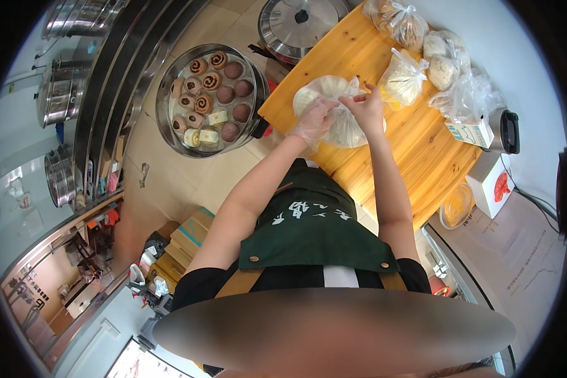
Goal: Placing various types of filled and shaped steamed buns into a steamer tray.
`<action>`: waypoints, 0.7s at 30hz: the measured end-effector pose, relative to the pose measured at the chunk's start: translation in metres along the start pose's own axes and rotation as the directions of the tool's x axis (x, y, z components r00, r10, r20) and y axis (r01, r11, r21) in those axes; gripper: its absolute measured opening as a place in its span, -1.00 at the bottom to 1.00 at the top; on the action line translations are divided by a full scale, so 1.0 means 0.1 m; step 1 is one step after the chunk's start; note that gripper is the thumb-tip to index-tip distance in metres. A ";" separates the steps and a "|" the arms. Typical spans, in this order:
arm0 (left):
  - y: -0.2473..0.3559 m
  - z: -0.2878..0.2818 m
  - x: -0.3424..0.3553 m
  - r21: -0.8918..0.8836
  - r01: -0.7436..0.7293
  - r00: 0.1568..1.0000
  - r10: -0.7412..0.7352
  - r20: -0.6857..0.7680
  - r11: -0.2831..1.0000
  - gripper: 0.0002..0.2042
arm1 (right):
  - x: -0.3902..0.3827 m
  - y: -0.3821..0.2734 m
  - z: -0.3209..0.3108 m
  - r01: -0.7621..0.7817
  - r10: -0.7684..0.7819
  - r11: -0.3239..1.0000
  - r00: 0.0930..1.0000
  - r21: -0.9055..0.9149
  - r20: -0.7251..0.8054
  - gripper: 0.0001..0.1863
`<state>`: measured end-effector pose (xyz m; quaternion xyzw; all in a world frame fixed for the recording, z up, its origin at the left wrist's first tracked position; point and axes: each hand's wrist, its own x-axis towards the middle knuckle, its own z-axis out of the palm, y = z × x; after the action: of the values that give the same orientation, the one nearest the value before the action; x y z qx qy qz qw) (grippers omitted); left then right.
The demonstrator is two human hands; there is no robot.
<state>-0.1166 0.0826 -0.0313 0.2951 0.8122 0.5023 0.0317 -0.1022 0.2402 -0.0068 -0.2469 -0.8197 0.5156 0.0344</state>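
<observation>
A clear plastic bag (348, 133) with pale, rounded contents rests near the left edge of the wooden table (422, 170). My left hand (315, 120), in a thin clear glove, has its fingers closed on the gathered top of this bag. Beside it, my right hand (366, 112) is bare, pinching the bag's top with thumb and finger while other fingers stick out. What exactly lies between the fingertips is too small to make out. Just past my right hand stands a tied clear bag (403, 79) with yellowish contents.
Left of the table stands a round steamer tray (160, 110) of brown spiral rolls, purplish buns and wrapped pieces. Behind it is a lidded metal pot (283, 31). More filled bags (446, 60), a small carton (471, 133) and a white box (490, 189) line the wall side.
</observation>
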 end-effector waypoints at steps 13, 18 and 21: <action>-0.07 0.09 0.07 0.134 0.103 0.994 -0.106 0.015 0.986 -0.89 | -0.09 -0.37 -0.40 0.267 -0.234 0.801 0.963 0.535 -0.131 -0.80; -0.05 0.03 0.00 0.091 0.153 0.978 -0.137 -0.159 0.984 -0.91 | -0.14 0.18 -0.40 0.233 -0.222 0.959 0.972 0.165 -0.078 -0.76; -0.11 -0.07 -0.08 -0.001 0.169 0.968 -0.166 -0.189 0.986 -0.91 | -0.25 0.14 -0.25 0.373 -0.368 0.910 0.928 -0.182 0.067 -0.79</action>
<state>-0.1176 0.0693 -0.0385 0.1767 0.8373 0.5173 -0.0053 -0.0675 0.2546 -0.0027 -0.0812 -0.8977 0.4224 0.0950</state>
